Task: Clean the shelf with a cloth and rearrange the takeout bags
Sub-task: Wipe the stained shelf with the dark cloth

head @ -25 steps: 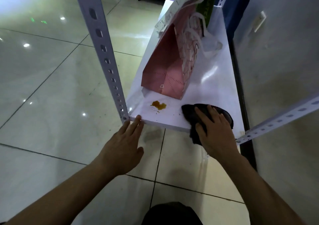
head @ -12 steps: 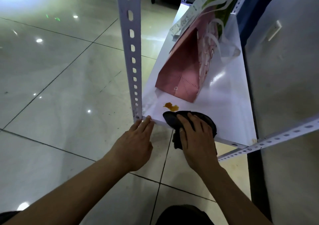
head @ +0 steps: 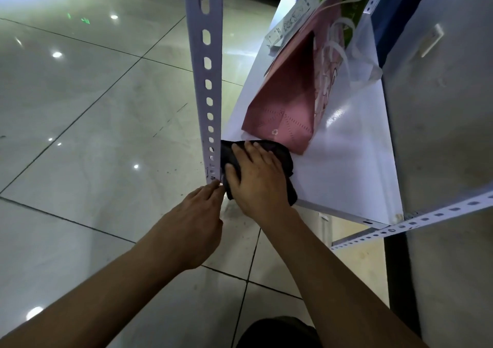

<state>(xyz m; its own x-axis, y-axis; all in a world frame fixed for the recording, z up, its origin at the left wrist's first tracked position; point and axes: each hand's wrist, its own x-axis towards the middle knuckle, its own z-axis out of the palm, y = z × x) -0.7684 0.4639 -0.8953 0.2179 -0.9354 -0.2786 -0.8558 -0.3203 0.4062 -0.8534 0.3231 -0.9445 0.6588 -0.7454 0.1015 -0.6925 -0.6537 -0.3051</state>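
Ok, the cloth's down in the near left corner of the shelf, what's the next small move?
Probably drag the dark cloth back rightward along the shelf front. The right hand presses it flat against the upright post, the pink bag blocks the way farther in, and the left hand touches the shelf's corner.

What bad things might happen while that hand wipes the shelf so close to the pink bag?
1. The right hand presses the dark cloth right beside the pink bag, which leans over; a wider wipe could knock or slide it.
2. The cloth overhangs the shelf front edge, so it might drag dirt onto the floor.
3. The left hand fingertips sit at the perforated metal post, whose corner could scrape them.
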